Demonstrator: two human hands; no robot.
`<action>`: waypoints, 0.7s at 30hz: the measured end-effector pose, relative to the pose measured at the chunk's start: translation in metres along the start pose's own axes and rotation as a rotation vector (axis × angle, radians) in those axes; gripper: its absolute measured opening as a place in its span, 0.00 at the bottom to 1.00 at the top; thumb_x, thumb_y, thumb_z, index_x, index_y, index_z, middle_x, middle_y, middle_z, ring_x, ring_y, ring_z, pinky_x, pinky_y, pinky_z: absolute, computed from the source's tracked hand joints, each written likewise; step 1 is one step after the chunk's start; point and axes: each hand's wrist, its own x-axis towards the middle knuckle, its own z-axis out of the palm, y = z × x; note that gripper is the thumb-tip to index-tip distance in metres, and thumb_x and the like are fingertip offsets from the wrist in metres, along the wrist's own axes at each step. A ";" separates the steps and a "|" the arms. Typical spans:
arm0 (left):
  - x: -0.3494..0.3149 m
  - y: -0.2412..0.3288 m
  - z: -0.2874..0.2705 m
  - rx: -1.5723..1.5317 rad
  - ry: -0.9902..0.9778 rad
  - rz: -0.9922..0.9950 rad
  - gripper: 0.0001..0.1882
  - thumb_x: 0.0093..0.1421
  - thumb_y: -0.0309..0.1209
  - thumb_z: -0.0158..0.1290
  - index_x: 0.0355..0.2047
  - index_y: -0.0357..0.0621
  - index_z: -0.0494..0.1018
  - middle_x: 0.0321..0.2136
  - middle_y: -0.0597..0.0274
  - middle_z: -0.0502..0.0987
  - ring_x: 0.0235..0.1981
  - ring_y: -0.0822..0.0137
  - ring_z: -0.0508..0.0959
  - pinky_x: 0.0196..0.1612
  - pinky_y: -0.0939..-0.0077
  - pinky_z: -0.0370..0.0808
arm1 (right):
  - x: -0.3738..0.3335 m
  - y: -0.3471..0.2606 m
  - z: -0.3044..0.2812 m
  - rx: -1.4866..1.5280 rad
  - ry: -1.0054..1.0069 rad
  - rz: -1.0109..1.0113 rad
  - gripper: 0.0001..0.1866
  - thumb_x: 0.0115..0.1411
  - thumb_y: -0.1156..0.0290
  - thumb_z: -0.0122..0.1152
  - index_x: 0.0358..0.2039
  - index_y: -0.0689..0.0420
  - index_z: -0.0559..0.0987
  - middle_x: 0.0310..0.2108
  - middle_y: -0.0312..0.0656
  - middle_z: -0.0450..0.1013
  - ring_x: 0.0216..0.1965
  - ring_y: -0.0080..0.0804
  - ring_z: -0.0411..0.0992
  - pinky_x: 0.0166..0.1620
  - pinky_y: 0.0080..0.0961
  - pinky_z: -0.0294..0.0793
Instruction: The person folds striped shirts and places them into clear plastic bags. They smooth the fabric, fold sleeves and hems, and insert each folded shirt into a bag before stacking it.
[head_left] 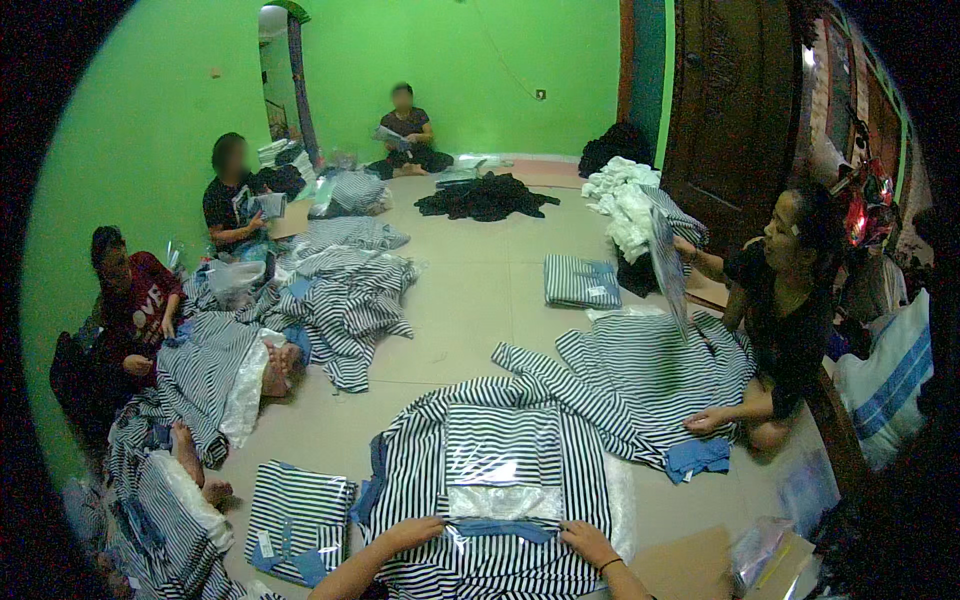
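A black-and-white striped shirt (585,450) lies spread on the floor in front of me, with a blue collar strip (500,530) at its near side. On top of it rests a shiny, clear plastic-covered rectangle (500,450) with stripes showing through. My left hand (415,533) pinches the shirt's near edge at the left end of the blue strip. At the right end, my right hand (588,543) does the same, a dark band on its wrist. Beside my left forearm sits a folded striped shirt (298,520) with blue parts and a white tag.
A co-worker (790,300) at the right handles striped shirts; several others sit along the green wall (150,150) among striped piles (340,290). A folded striped stack (580,282), black cloth heap (487,197) and white cloth pile (622,200) lie farther off. Cardboard (685,565) lies near right.
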 end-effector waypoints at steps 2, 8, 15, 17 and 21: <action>0.004 0.002 -0.011 -0.040 -0.084 -0.054 0.10 0.52 0.31 0.39 0.31 0.39 0.64 0.33 0.50 0.69 0.33 0.55 0.70 0.35 0.66 0.67 | 0.001 0.003 -0.004 0.066 -0.111 -0.063 0.05 0.47 0.74 0.44 0.28 0.57 0.66 0.40 0.44 0.65 0.38 0.39 0.65 0.39 0.28 0.66; 0.014 0.026 -0.038 -0.261 -0.326 -0.549 0.11 0.53 0.35 0.39 0.30 0.40 0.64 0.29 0.49 0.70 0.30 0.53 0.71 0.32 0.65 0.67 | -0.003 -0.002 -0.019 0.422 -0.519 0.338 0.14 0.55 0.62 0.43 0.37 0.57 0.66 0.28 0.48 0.67 0.30 0.39 0.67 0.32 0.26 0.65; 0.012 0.076 -0.012 -0.289 0.381 -1.005 0.12 0.53 0.37 0.39 0.23 0.41 0.62 0.17 0.52 0.69 0.21 0.51 0.70 0.25 0.62 0.65 | -0.007 -0.023 -0.011 0.595 -0.111 0.754 0.15 0.54 0.58 0.43 0.26 0.59 0.67 0.20 0.46 0.67 0.25 0.35 0.66 0.30 0.26 0.64; 0.022 0.084 0.004 -0.118 0.586 -1.068 0.11 0.53 0.35 0.39 0.22 0.40 0.62 0.16 0.50 0.67 0.19 0.50 0.68 0.23 0.61 0.63 | -0.005 -0.037 0.002 0.500 0.072 0.876 0.12 0.52 0.63 0.43 0.27 0.60 0.67 0.19 0.49 0.67 0.24 0.42 0.67 0.27 0.30 0.64; 0.042 0.088 0.031 -0.030 0.768 -1.278 0.10 0.53 0.32 0.37 0.20 0.38 0.61 0.17 0.48 0.65 0.21 0.49 0.67 0.25 0.58 0.62 | 0.008 -0.057 0.024 0.182 0.285 0.966 0.11 0.52 0.66 0.40 0.20 0.60 0.63 0.14 0.52 0.65 0.18 0.49 0.65 0.22 0.41 0.61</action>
